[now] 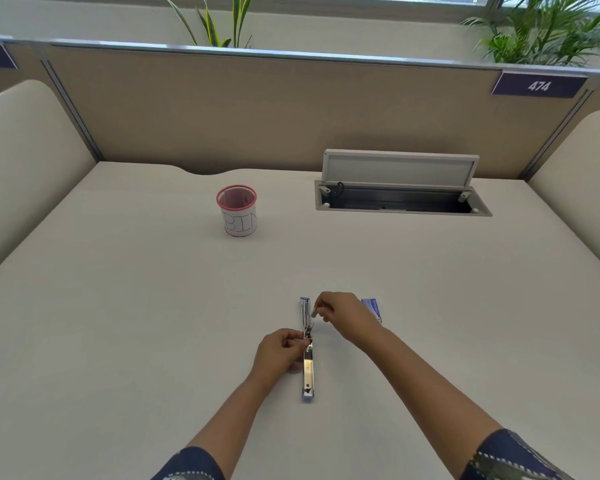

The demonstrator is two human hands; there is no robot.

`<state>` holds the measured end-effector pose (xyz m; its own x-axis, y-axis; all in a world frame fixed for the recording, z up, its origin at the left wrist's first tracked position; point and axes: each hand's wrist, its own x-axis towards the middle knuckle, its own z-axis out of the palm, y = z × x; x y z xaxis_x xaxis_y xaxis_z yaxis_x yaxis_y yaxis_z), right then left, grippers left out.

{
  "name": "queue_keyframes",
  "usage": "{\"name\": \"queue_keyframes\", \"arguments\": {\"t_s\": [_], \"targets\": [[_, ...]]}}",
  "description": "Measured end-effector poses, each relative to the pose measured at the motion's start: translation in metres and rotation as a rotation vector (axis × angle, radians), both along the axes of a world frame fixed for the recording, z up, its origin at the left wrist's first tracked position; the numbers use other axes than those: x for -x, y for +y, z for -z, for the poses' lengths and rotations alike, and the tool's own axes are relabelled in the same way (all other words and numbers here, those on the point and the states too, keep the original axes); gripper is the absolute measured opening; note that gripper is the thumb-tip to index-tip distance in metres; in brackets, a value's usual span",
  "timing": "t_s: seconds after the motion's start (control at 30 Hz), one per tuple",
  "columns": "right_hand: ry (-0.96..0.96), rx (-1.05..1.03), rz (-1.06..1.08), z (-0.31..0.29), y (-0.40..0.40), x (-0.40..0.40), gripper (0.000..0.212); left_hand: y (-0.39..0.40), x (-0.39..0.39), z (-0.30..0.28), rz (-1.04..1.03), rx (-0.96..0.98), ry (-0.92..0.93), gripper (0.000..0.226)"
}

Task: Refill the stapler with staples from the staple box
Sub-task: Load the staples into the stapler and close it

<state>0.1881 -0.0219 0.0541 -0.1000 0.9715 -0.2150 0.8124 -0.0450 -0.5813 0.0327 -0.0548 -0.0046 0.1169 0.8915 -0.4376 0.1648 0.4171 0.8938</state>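
A metal stapler [308,370] with blue ends lies swung fully open on the desk, stretched in a line toward and away from me. My left hand [278,353] grips it at the hinge in the middle. My right hand [340,315] hovers over the far half, pinching a small silvery strip of staples [314,313] between thumb and fingers beside the open channel. The blue and white staple box [373,308] lies on the desk just right of my right hand, partly hidden behind it.
A pink mesh cup [237,211] labelled BIN stands farther back on the left. An open cable hatch [400,199] with its lid raised sits at the back right. Padded partitions enclose the beige desk [136,323] on three sides.
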Motion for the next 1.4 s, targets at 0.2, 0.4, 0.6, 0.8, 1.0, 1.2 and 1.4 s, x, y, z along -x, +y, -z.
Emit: {"name": "queue_keyframes", "arguments": {"t_s": [0.2, 0.4, 0.6, 0.8, 1.0, 1.2, 1.4], "targets": [[-0.18, -0.016, -0.091, 0.004, 0.005, 0.004, 0.022, 0.001, 0.001, 0.004, 0.011, -0.012, 0.034, 0.011], [-0.227, -0.002, -0.149, 0.009, 0.005, 0.007, 0.023, 0.002, 0.0, 0.006, 0.011, -0.021, 0.028, 0.007], [-0.207, -0.052, -0.136, 0.01, 0.008, 0.009, 0.02, 0.001, 0.0, 0.006, 0.001, -0.013, 0.024, 0.01], [-0.223, -0.051, -0.184, 0.011, 0.01, 0.01, 0.02, 0.002, 0.001, 0.009, 0.012, -0.008, 0.029, 0.011], [-0.182, -0.037, -0.157, 0.013, 0.01, 0.009, 0.02, 0.002, 0.001, 0.01, 0.011, -0.011, 0.035, 0.015], [-0.21, -0.019, -0.168, 0.017, 0.011, 0.008, 0.02, 0.001, 0.001, 0.009, 0.013, -0.024, 0.056, 0.01], [-0.113, -0.076, -0.07, 0.017, 0.008, 0.003, 0.016, 0.001, 0.0, 0.008, 0.015, -0.024, 0.058, 0.011]]}}
